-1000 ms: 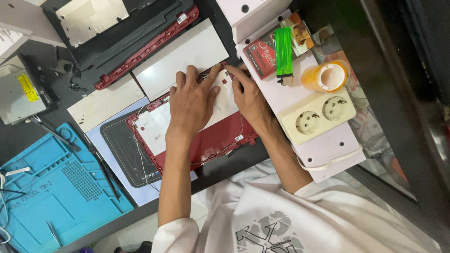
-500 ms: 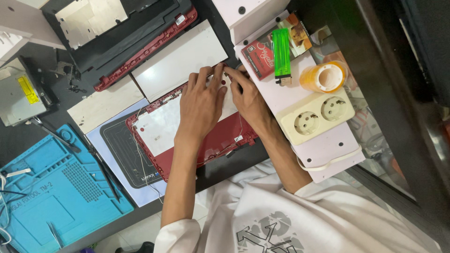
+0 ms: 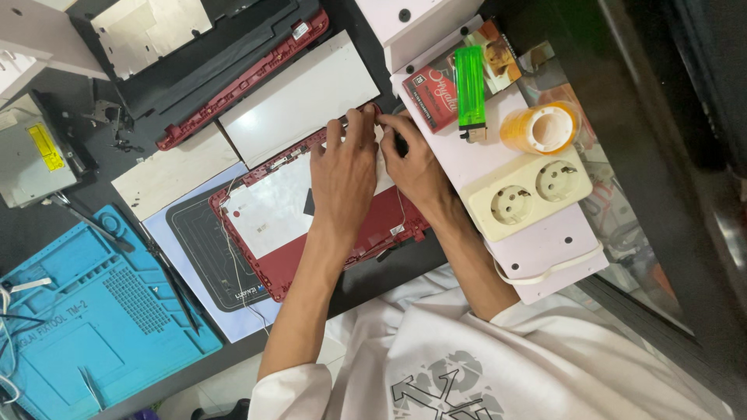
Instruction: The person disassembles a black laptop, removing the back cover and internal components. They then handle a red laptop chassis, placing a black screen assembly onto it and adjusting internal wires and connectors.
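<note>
Both hands, left [image 3: 346,175] and right [image 3: 412,159], pinch with fingertips at the far corner of the red laptop lid [image 3: 311,225] lying on the table [image 3: 373,272]; best to work gently, flat, without flexing the white panel [image 3: 299,97] just beyond.

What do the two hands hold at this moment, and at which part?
Both the left hand and right hand rest on the red laptop cover, fingertips pressing its far corner; whether they grip anything cannot be told.

Blue repair mat [image 3: 85,311] lower left, green lighter [image 3: 470,85] and tape roll [image 3: 539,128] upper right, cream double socket [image 3: 525,193] right of centre, optical drive [image 3: 31,159] left edge.
</note>
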